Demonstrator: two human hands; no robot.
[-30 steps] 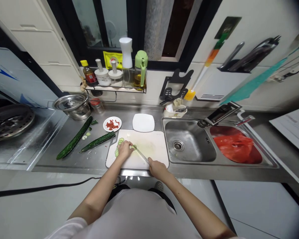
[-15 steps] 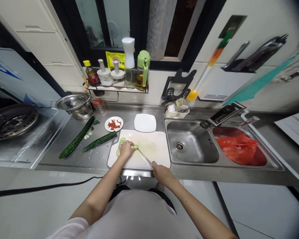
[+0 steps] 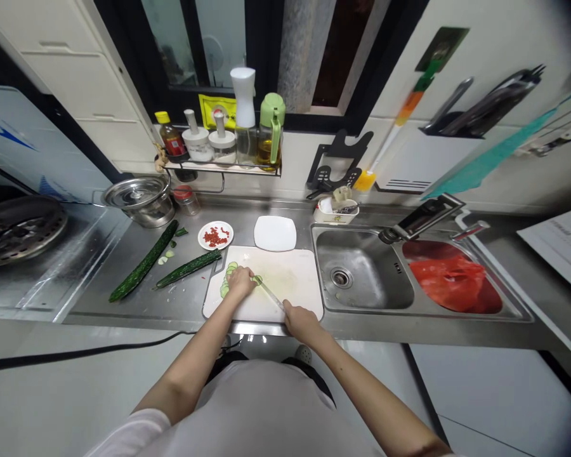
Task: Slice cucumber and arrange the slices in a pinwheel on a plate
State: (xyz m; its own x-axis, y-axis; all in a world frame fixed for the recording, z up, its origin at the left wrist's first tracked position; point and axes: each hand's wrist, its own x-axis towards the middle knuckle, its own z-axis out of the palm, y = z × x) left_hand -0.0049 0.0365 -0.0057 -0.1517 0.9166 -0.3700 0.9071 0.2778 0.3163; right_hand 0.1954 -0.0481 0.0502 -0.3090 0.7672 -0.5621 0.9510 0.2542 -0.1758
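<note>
Flanked by long dark-green cucumbers (image 3: 143, 261) at 9 o'clock, steel sink (image 3: 368, 257) at 3: pins pale cucumber stub (image 3: 256, 279) on white plastic cutting board (image 3: 295, 271) under curled left hand (image 3: 240, 280); clasps slim steel knife (image 3: 270, 294) in right hand (image 3: 301, 320), blade pointing 10 o'clock.

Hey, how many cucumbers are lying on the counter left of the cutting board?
2. The long cucumber lies diagonally near the pot; the shorter cucumber lies beside it, nearer the cutting board. Another piece may hide under the left hand.

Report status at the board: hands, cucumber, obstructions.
Left hand pressing cucumber on cutting board. Right hand gripping knife, blade at cucumber's end. Slices beside left hand. Whole cucumbers on counter, apart.
</note>
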